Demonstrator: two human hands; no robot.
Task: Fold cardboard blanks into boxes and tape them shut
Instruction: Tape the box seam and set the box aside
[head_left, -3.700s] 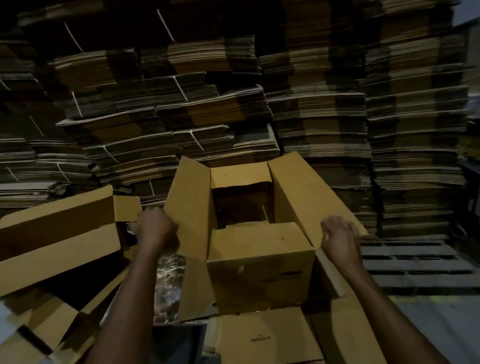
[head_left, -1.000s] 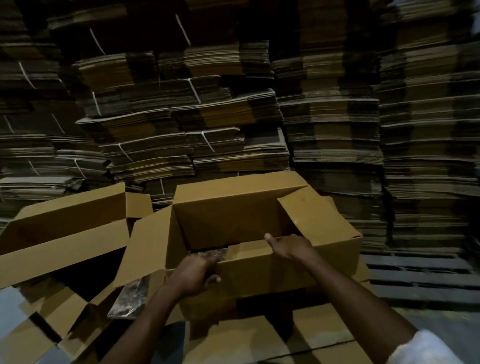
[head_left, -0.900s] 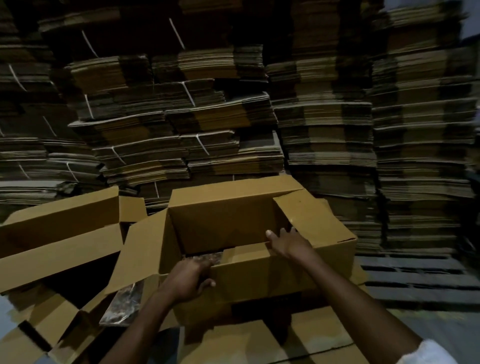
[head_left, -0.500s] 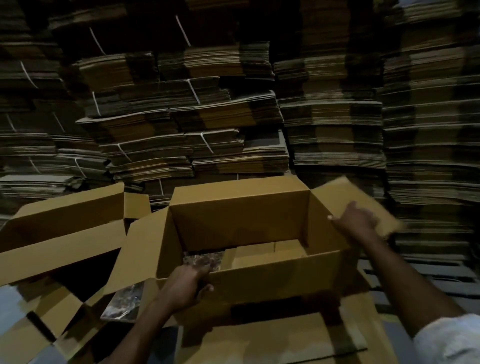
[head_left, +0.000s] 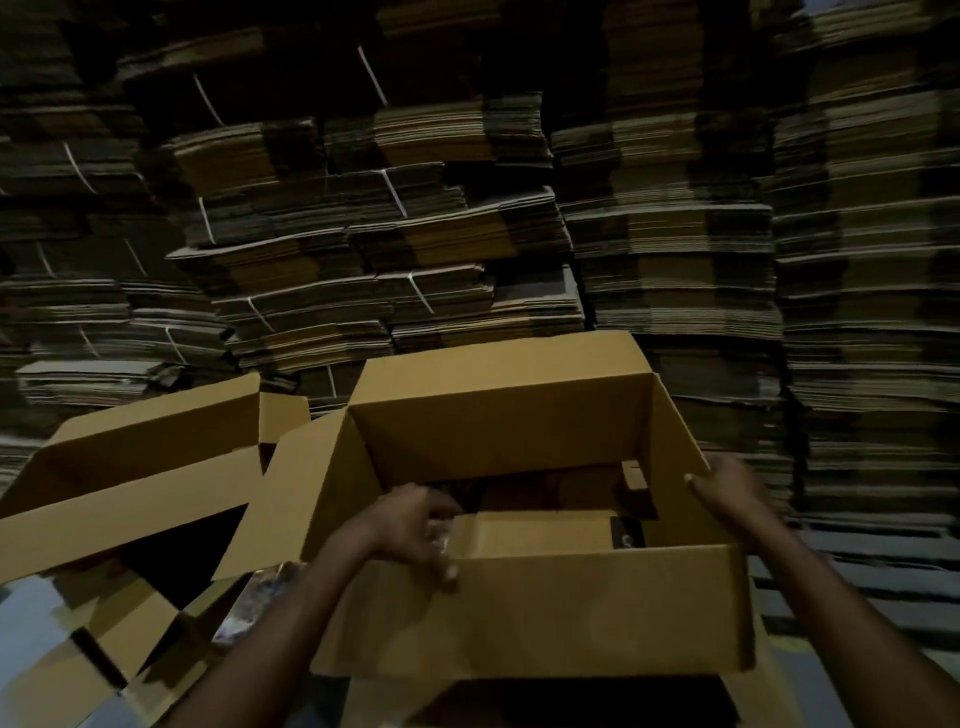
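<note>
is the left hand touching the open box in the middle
Touching. The head view shows the left hand curled over the near rim of the open box, fingertips on its outer face.

slatted pallet (head_left: 883, 553) at right; crinkled plastic (head_left: 258, 597) lower left

1. My left hand (head_left: 410, 530) hooks over the near wall of the box (head_left: 519, 613). Its fingertips are smeared, and a shiny patch (head_left: 437, 536) under them is too blurred to identify.
2. My right hand (head_left: 727, 493) grips the right wall, which hides the fingers on its outer side.
3. The box floor between my hands is too dark to read.
4. Both my forearms are cut off by the bottom edge.
5. Left of my left hand, a second box (head_left: 130, 478) is cut off by the picture's edge.
</note>
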